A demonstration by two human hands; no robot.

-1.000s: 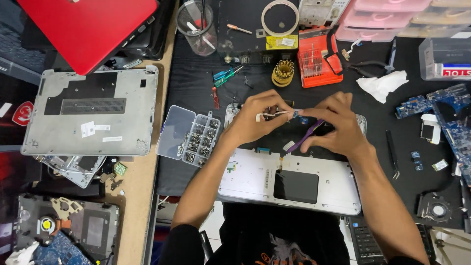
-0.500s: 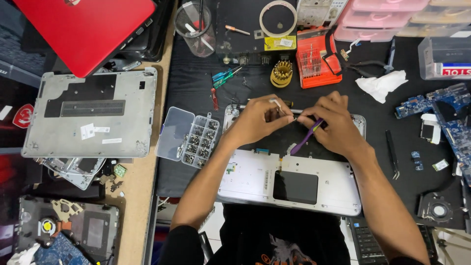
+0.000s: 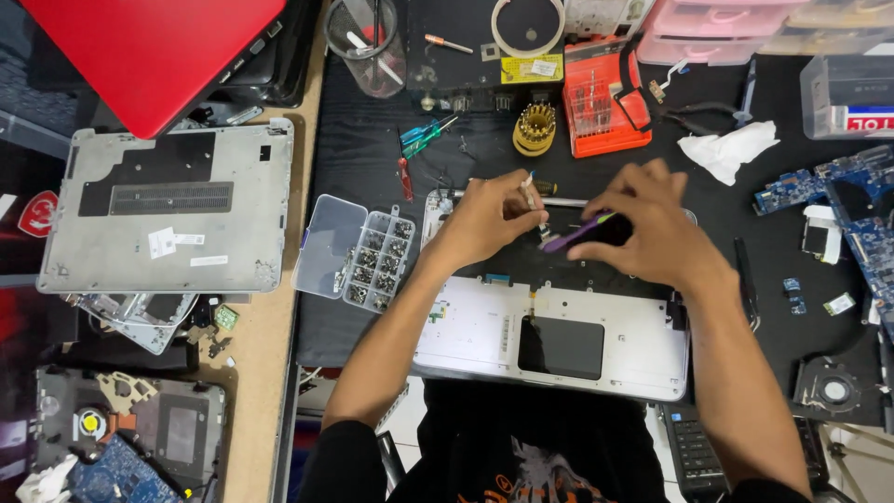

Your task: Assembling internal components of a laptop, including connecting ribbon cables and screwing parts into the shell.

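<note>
My hands work on an open laptop
Nearest me lies the silver laptop shell [image 3: 484,326]; above it my left hand [image 3: 484,219] pinches a small white part [image 3: 529,194], my right hand [image 3: 652,228] pinches a purple tool [image 3: 573,235]; a screw box [image 3: 358,251] sits left

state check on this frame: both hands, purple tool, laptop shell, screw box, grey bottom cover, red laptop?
left hand: pinching a small pale part over the shell
right hand: gripping purple tool
purple tool: held, tip toward left hand
laptop shell: opened, inside up
screw box: lid open
grey bottom cover: detached, lying flat
red laptop: closed
</note>
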